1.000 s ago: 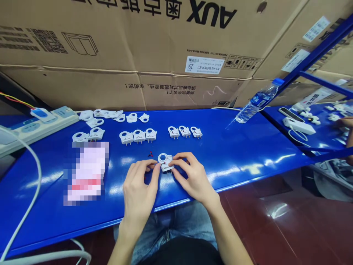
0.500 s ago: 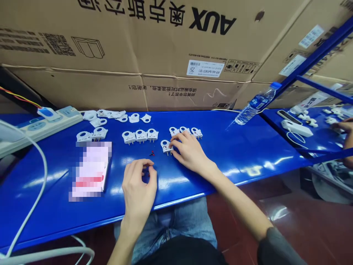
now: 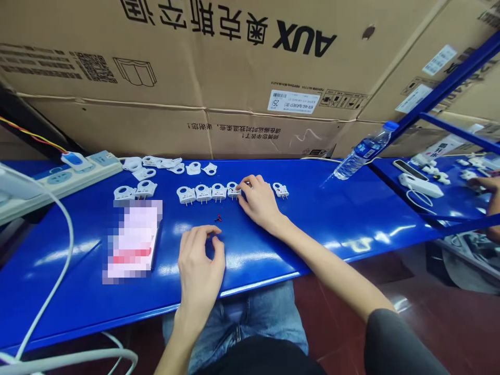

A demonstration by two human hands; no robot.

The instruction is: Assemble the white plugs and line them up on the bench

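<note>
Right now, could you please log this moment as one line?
left hand: curled over table | right hand: touching plug | nearby: red-black bit

AUX logo [image 3: 304, 42] upside down on cardboard carton [image 3: 164, 133], 奥克斯空调 lettering [image 3: 195, 18] beside it, "25" on white label [image 3: 294, 101]

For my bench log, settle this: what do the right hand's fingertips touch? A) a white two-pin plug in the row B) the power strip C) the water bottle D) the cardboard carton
A: the right hand reaches across the bench, its fingertips on a white two-pin plug in the row.
</note>
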